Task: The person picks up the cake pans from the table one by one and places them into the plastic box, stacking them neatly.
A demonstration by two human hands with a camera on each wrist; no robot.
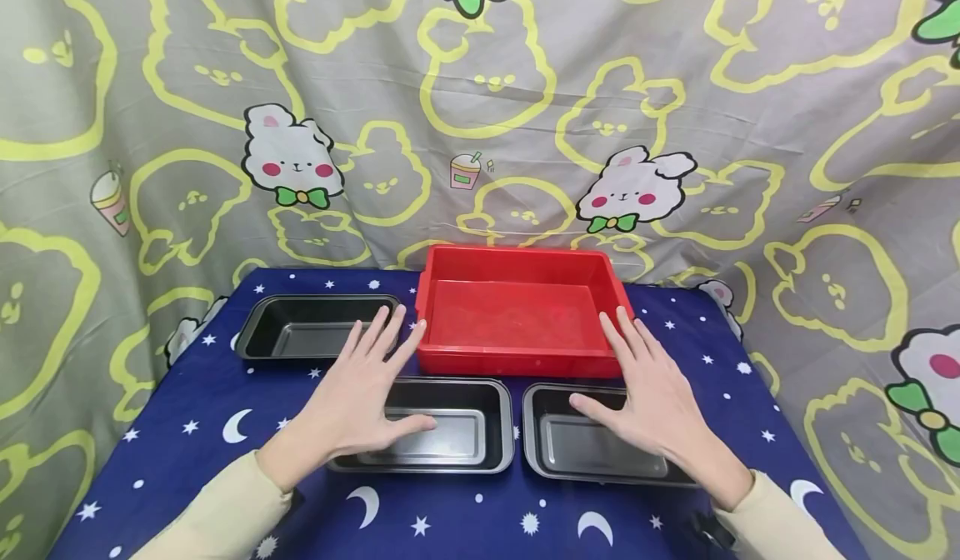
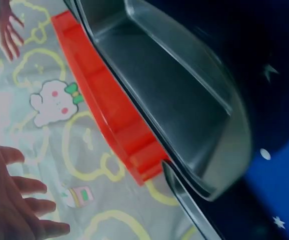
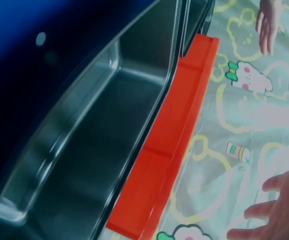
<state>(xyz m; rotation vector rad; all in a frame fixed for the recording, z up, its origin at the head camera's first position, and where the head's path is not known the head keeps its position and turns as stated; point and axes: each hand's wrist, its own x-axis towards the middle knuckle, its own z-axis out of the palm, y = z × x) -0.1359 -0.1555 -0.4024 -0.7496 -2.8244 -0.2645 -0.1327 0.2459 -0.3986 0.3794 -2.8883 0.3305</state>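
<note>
Both hands hover with fingers spread, holding nothing. In the head view my left hand [image 1: 363,393] is above the front middle black loaf pan [image 1: 450,439], hiding part of its left side. Over the front right loaf pan [image 1: 577,443] is my right hand [image 1: 652,393], covering that pan's upper right part. A red rectangular tray [image 1: 517,360] stands behind the two front pans. The left wrist view shows my left hand's fingers [image 2: 32,205] apart from the pan; the right wrist view shows my right hand's fingers [image 3: 264,210] likewise apart.
A third black loaf pan [image 1: 300,343] sits at the back left, beside the red tray. All stand on a dark blue cloth [image 1: 420,502] with moons and stars. A grey patterned curtain [image 1: 495,52] hangs behind and at both sides.
</note>
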